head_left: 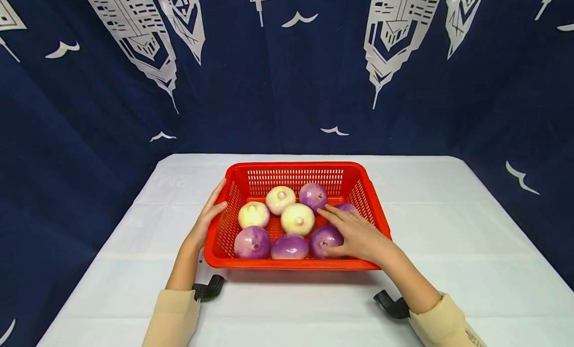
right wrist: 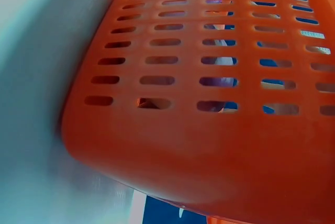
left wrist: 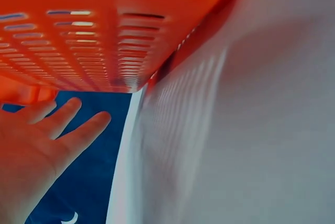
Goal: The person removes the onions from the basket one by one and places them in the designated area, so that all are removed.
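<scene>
A red slotted basket stands on the white table and holds three white onions and several purple onions. My left hand lies flat against the outside of the basket's left wall, fingers straight. In the left wrist view the left hand shows spread fingers beside the basket wall. My right hand reaches into the basket's front right and rests over a purple onion, fingers stretched toward the middle white onion. The right wrist view shows only the basket wall; the hand is hidden there.
The table is covered in white cloth, with bare room on both sides of the basket and in front of it. A dark blue curtain with white prints closes off the back and sides. Black wrist mounts sit on both forearms.
</scene>
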{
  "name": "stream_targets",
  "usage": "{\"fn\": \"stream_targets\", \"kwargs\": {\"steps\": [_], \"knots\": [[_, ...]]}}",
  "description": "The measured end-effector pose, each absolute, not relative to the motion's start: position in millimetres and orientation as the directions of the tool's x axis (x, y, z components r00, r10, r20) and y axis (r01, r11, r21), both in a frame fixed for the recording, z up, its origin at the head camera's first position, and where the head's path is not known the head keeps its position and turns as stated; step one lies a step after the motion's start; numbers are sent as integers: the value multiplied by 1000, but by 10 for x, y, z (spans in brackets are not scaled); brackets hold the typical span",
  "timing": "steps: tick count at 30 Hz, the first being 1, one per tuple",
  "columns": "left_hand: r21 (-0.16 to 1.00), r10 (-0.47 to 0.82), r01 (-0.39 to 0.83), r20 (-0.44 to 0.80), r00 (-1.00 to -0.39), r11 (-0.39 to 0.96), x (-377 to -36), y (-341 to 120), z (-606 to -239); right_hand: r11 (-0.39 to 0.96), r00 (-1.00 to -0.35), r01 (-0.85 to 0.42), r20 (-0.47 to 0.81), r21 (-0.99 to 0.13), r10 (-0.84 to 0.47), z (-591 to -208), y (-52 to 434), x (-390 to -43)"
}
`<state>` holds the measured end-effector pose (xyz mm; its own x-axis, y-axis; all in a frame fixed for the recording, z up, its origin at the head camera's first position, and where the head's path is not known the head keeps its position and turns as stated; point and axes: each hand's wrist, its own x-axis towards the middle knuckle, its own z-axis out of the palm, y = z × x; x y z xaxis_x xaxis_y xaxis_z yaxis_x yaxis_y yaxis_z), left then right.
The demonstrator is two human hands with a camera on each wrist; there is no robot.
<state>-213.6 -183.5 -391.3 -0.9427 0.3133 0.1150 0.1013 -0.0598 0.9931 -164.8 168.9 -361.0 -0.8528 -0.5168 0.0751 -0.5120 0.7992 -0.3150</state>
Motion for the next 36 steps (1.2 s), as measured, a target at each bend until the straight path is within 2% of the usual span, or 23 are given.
{"fn": "stream_targets", "kwargs": {"steps": [5,10,20,31,36], "knots": [[994,351,88,105,-930,-64,-2178,-1845,-3918,810,-844,-515,2,-280,-536,-3616,1705,-1651],[992,356,90,114,-927,-83,-2175,-1861,-3939,797,-821,-553,-6,-242,-571,-3643,1715,-1666],[990,338,117,135,-931,-73,-2171,-1839,-3986,780,-808,-575,18,-247,-589,-3641,1725,-1662],[982,282,99,143,-949,-163,-2104,-1750,-3934,763,-839,-514,45,-392,-542,-3649,1723,-1670],[982,275,91,134,-952,-164,-2089,-1743,-3907,747,-839,-518,75,-418,-540,-3639,1718,-1684]]}}
